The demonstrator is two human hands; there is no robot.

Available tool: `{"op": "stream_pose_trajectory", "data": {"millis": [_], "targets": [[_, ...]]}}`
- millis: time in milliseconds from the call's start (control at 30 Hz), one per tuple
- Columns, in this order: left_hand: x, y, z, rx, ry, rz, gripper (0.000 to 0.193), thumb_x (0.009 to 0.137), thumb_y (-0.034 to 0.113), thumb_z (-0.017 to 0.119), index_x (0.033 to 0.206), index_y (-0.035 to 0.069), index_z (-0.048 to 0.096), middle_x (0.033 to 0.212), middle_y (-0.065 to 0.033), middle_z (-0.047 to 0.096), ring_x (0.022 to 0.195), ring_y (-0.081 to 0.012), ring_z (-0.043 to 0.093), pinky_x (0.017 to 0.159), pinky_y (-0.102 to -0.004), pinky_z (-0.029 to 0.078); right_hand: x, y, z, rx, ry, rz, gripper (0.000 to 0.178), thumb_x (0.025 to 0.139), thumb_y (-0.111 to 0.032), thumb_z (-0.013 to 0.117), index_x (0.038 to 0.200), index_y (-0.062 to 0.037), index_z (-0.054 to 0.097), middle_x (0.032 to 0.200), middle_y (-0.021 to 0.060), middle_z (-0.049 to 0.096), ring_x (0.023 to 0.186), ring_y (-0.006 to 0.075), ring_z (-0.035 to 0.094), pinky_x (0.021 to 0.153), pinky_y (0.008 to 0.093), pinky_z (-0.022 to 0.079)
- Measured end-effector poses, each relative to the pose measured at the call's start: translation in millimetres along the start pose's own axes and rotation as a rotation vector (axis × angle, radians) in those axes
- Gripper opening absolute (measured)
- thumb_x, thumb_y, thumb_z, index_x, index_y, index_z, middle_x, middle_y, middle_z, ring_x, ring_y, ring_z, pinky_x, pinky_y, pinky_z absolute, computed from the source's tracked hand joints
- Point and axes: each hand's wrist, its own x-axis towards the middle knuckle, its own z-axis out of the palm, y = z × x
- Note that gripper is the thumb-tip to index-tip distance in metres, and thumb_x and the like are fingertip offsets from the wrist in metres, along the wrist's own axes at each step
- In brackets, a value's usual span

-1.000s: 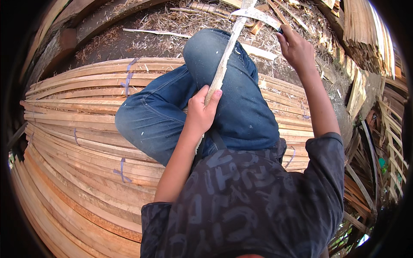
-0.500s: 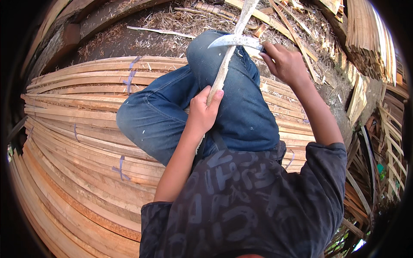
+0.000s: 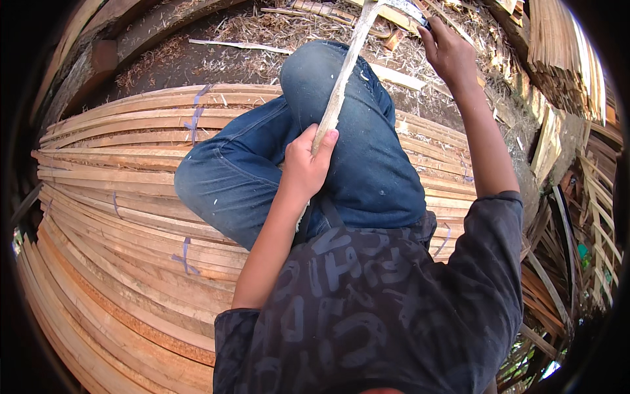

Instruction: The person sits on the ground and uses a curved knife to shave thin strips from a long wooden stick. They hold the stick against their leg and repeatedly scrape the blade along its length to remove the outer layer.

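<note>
From my end: left hand (image 3: 308,159) has fingers clamped round the wood strip (image 3: 342,88), which slants up across the denim-covered knee (image 3: 308,69); right hand (image 3: 451,56) has fingers wrapped on the handle of the knife (image 3: 409,9). Can't tell if blade touches strip; top edge of view crops it. Risk, I'd judge: snagging rough grain could make the blade skip toward knee; a loose left grip could let the strip twist. I count two hands, one held strip, one knife, at least four purple ties (image 3: 186,257); slats (image 3: 125,279) too many.
</note>
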Motion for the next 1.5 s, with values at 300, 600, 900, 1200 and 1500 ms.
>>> {"op": "stream_pose_trajectory", "data": {"millis": [300, 600, 900, 1200, 1500], "targets": [[2.0, 6.7, -0.5, -0.003, 0.008, 0.015, 0.037, 0.094, 0.032, 0.055, 0.077, -0.001, 0.053, 0.056, -0.0058, 0.042, 0.056, -0.0113, 0.040, 0.052, -0.0307, 0.037, 30.1, 20.2, -23.6, -0.012, -0.029, 0.455, 0.036, 0.097, -0.042, 0.043, 0.102, -0.0095, 0.058, 0.069, 0.0180, 0.065, 0.067, 0.0346, 0.065, 0.053, 0.0429, 0.049], [4.3, -0.6, 1.2, -0.075, -0.010, -0.075, 0.038, 0.093, 0.031, 0.058, 0.073, 0.000, 0.052, 0.056, -0.0040, 0.042, 0.057, -0.0090, 0.037, 0.050, -0.0292, 0.035, -30.8, -29.5, 1.5, 0.081, -0.317, 0.346, 0.032, 0.095, -0.039, 0.048, 0.095, -0.0076, 0.057, 0.067, 0.0175, 0.064, 0.065, 0.0385, 0.063, 0.056, 0.0484, 0.048], [-0.6, 24.0, -3.7, -0.059, -0.023, -0.068, 0.032, 0.091, 0.026, 0.062, 0.073, 0.001, 0.053, 0.053, -0.0026, 0.050, 0.045, -0.0087, 0.053, 0.043, -0.0264, 0.042, -121.1, -96.1, 49.6, 1.254, -0.214, 1.225, 0.038, 0.100, -0.034, 0.041, 0.088, -0.0026, 0.057, 0.054, 0.0005, 0.046, 0.041, 0.0079, 0.043, 0.037, 0.0243, 0.033], [-8.7, 27.9, -8.3, -0.060, -0.056, -0.173, 0.030, 0.092, 0.024, 0.060, 0.075, 0.002, 0.048, 0.054, -0.0033, 0.048, 0.044, -0.0077, 0.047, 0.044, -0.0280, 0.040, -68.7, -109.0, 13.9, 1.084, 0.120, 0.913, 0.030, 0.099, -0.027, 0.045, 0.084, -0.0016, 0.051, 0.058, 0.0033, 0.053, 0.045, 0.0100, 0.050, 0.041, 0.0281, 0.038], [-18.5, -6.8, 2.4, 0.050, -0.025, 0.018, 0.023, 0.096, 0.022, 0.054, 0.081, 0.007, 0.045, 0.057, 0.0047, 0.041, 0.048, -0.0022, 0.038, 0.042, -0.0214, 0.031, -49.4, -89.9, -24.9, 0.360, -0.130, 0.269, 0.029, 0.093, -0.035, 0.054, 0.083, -0.0073, 0.053, 0.061, 0.0127, 0.060, 0.056, 0.0339, 0.061, 0.048, 0.0430, 0.047]]}}
